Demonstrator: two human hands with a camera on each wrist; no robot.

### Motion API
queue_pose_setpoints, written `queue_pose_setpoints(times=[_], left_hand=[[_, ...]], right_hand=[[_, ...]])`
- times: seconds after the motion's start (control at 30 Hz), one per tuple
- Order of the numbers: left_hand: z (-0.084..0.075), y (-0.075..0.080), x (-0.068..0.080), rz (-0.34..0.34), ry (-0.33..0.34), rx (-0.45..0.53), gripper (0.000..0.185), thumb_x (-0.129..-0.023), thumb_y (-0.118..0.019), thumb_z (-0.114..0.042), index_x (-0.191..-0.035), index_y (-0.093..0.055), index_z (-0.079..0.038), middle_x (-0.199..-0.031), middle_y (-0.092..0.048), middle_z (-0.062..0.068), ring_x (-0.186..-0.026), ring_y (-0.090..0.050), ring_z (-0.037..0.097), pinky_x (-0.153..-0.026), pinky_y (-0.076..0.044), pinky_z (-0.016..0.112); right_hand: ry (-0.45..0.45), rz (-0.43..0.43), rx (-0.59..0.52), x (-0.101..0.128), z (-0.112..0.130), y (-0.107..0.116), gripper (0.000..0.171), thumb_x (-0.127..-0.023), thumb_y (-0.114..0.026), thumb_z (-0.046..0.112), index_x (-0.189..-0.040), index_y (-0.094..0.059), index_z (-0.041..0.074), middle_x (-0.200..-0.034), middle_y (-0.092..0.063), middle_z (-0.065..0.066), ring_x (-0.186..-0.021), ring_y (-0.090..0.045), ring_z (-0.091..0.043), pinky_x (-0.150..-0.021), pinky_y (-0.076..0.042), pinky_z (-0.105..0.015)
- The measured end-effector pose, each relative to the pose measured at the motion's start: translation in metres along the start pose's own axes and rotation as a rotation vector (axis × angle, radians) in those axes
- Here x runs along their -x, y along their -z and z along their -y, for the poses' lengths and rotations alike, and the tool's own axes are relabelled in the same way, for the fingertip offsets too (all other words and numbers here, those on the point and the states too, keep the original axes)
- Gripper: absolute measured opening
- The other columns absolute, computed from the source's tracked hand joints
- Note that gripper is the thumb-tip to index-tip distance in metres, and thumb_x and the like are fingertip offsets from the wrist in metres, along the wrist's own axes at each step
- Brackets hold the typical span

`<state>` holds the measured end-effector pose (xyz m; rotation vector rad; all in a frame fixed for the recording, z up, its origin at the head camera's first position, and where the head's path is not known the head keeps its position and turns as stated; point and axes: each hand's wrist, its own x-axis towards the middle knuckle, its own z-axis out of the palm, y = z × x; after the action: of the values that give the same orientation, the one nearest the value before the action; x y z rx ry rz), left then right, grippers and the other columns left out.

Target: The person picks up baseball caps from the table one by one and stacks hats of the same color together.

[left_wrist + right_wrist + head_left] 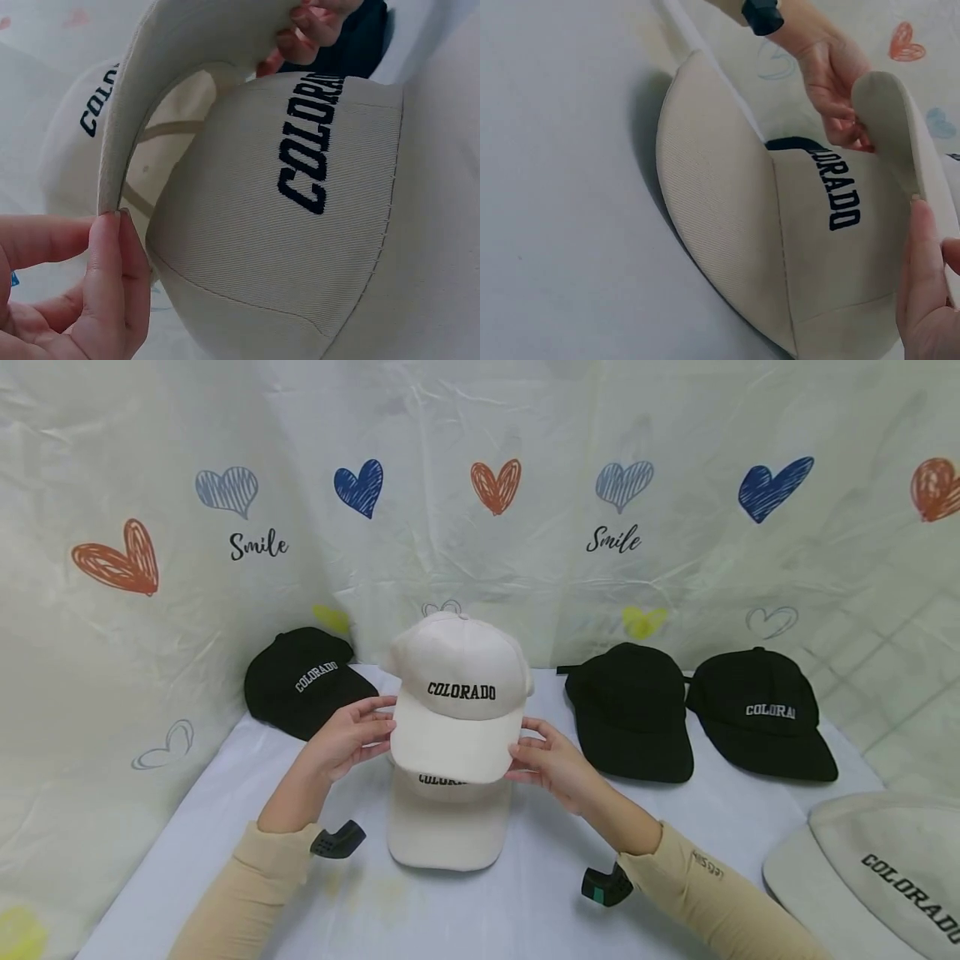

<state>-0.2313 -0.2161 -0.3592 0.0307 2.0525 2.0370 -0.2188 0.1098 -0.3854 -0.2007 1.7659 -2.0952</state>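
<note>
Caps lie all along my tabletop (pixel 225 827). Far left sits a black cap (pixel 303 681) reading COLORADO. Next, my left hand (pixel 347 743) pinches the left edge of a cream cap's (pixel 457 697) brim, fingers (pixel 112 277) pressed together against the rim. That raised cream cap hangs just above a second cream cap (pixel 446 822) lying flat on the tabletop, brim toward me. My right hand (pixel 551 768) pinches the brim's right edge, fingers (pixel 922 262) curled onto it. Farther right, two black caps (pixel 630 710) (pixel 761 714) sit side by side, touching. Near right corner holds a grey cap (pixel 877 868).
</note>
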Motion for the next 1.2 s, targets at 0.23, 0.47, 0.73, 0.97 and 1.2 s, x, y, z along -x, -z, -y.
queue_pose_setpoints(times=[0.23, 0.47, 0.73, 0.97, 1.2], left_hand=[[0.003, 0.000, 0.001, 0.010, 0.029, 0.057, 0.055, -0.103, -0.060, -0.004, -0.153, -0.039, 0.004, -0.106, -0.068, 0.002, -0.085, -0.069, 0.009, -0.079, -0.058, 0.022], [0.011, 0.001, 0.003, 0.018, 0.055, 0.049, 0.056, -0.102, -0.060, -0.004, -0.153, -0.038, 0.003, -0.108, -0.068, 0.001, -0.086, -0.070, 0.009, -0.080, -0.059, 0.023], [0.023, 0.003, 0.006, 0.025, 0.080, 0.021, 0.058, -0.102, -0.062, -0.006, -0.153, -0.037, 0.001, -0.112, -0.068, 0.004, -0.090, -0.068, 0.013, -0.082, -0.059, 0.026], [0.033, 0.006, 0.011, 0.066, 0.071, 0.036, 0.057, -0.101, -0.061, -0.002, -0.152, -0.036, 0.003, -0.109, -0.067, 0.002, -0.088, -0.067, 0.013, -0.081, -0.059, 0.026], [0.041, 0.009, 0.016, 0.100, 0.062, 0.061, 0.058, -0.100, -0.060, 0.000, -0.152, -0.034, 0.000, -0.105, -0.067, 0.003, -0.087, -0.068, 0.013, -0.079, -0.060, 0.027]], right_hand=[[-0.041, 0.042, -0.082, 0.000, -0.008, 0.001, 0.050, -0.104, -0.054, 0.001, -0.146, -0.028, -0.004, -0.107, -0.064, -0.010, -0.084, -0.070, -0.014, -0.080, -0.060, -0.028], [-0.055, 0.070, -0.062, 0.003, -0.014, 0.003, 0.053, -0.104, -0.054, 0.002, -0.147, -0.025, -0.005, -0.105, -0.064, -0.009, -0.087, -0.069, -0.016, -0.083, -0.060, -0.029], [-0.096, 0.076, -0.011, 0.005, -0.024, 0.002, 0.048, -0.103, -0.056, 0.000, -0.143, -0.029, -0.004, -0.105, -0.065, -0.010, -0.088, -0.069, -0.017, -0.084, -0.060, -0.033], [-0.110, 0.096, 0.018, 0.008, -0.029, 0.003, 0.046, -0.103, -0.057, 0.001, -0.141, -0.030, -0.004, -0.105, -0.067, -0.009, -0.090, -0.069, -0.018, -0.085, -0.060, -0.034], [-0.128, 0.104, 0.027, 0.010, -0.032, 0.003, 0.044, -0.103, -0.058, 0.001, -0.138, -0.032, -0.002, -0.102, -0.067, -0.008, -0.090, -0.070, -0.017, -0.085, -0.060, -0.034]])
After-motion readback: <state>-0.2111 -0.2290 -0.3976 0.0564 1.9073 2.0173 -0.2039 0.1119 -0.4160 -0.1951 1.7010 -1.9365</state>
